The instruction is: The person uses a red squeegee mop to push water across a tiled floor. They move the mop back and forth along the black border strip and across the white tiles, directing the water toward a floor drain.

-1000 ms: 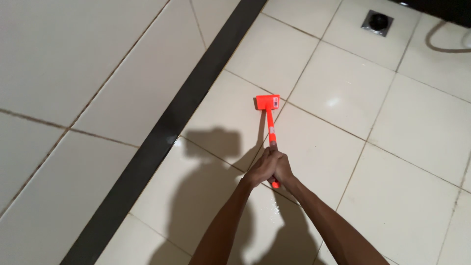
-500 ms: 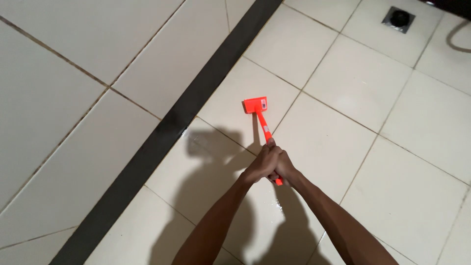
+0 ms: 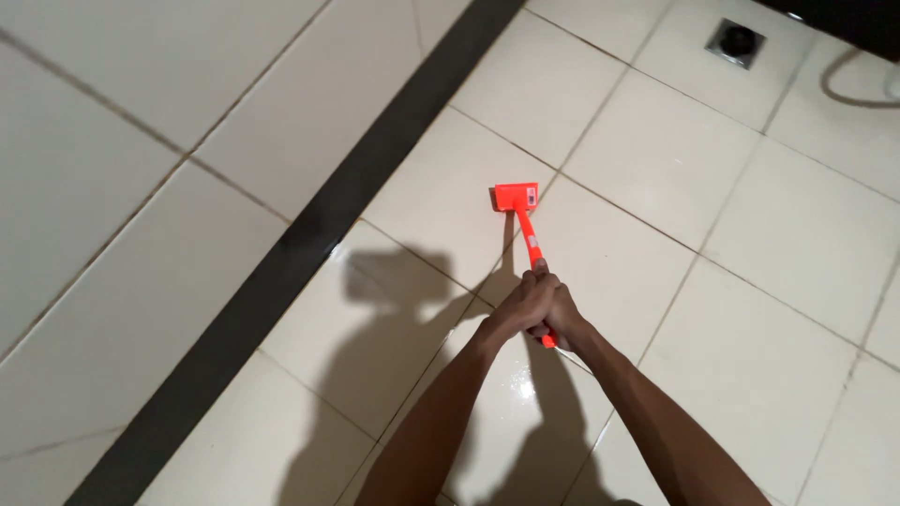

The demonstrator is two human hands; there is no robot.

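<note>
An orange scraper tool [image 3: 521,211] with a flat square head and a thin handle rests head-down on the cream floor tiles [image 3: 656,169]. Its head touches a tile close to a grout line. Both hands grip the handle's near end together. My left hand [image 3: 521,302] wraps the handle from the left, and my right hand [image 3: 564,317] closes over it from the right. The handle's tip pokes out below the hands. Both forearms reach in from the bottom edge.
A wide black strip [image 3: 309,234] runs diagonally across the floor, with paler tiles [image 3: 122,122] beyond it on the left. A square metal drain [image 3: 736,41] sits at the top right, and a hose [image 3: 858,89] curls beside it. My shadow falls on the wet, glossy tiles.
The scraper head has slid a little along the tile, and the view has shifted so that the drain sits lower in frame. Both hands keep their grip.
</note>
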